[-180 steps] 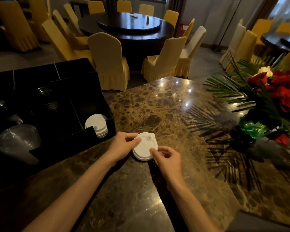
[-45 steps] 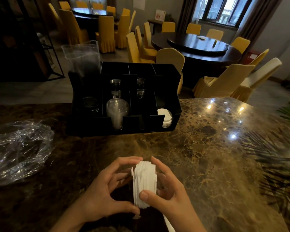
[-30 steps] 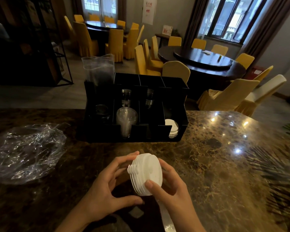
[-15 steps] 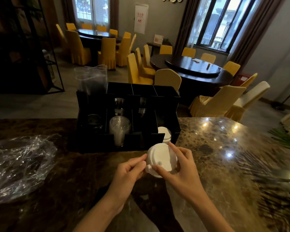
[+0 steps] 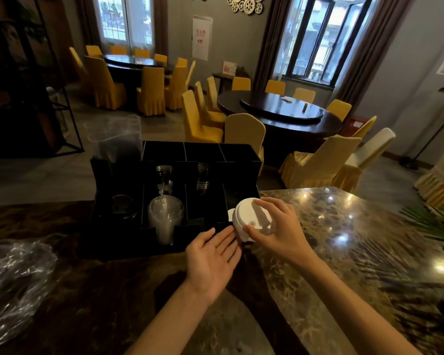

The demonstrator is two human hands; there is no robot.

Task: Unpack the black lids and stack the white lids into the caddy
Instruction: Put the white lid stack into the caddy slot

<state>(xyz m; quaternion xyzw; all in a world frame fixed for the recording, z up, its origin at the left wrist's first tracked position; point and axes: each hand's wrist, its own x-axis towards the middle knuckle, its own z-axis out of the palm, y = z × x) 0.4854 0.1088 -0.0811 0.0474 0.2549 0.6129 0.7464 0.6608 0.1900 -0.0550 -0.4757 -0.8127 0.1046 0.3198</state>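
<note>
My right hand (image 5: pixel 277 230) grips a stack of white lids (image 5: pixel 249 217), tilted, right at the front right compartment of the black caddy (image 5: pixel 203 152). A sliver of other white lids (image 5: pixel 230 214) shows in that compartment behind the stack. My left hand (image 5: pixel 212 260) lies palm up with straight fingers just below the stack, fingertips near its lower edge. Black lids (image 5: pixel 122 207) sit in the caddy's front left compartment.
Clear domed lids (image 5: pixel 166 213) and clear cups (image 5: pixel 164 175) fill the caddy's middle slots. A tall clear plastic sleeve (image 5: pixel 114 138) stands at its back left. Crumpled clear wrapping (image 5: pixel 13 275) lies at the left on the marble table (image 5: pixel 344 252). Palm fronds (image 5: pixel 431 221) reach in from the right.
The white lid stack has moved up and forward to the caddy's right compartment in my right hand. My left hand has let go of it and opened, palm up.
</note>
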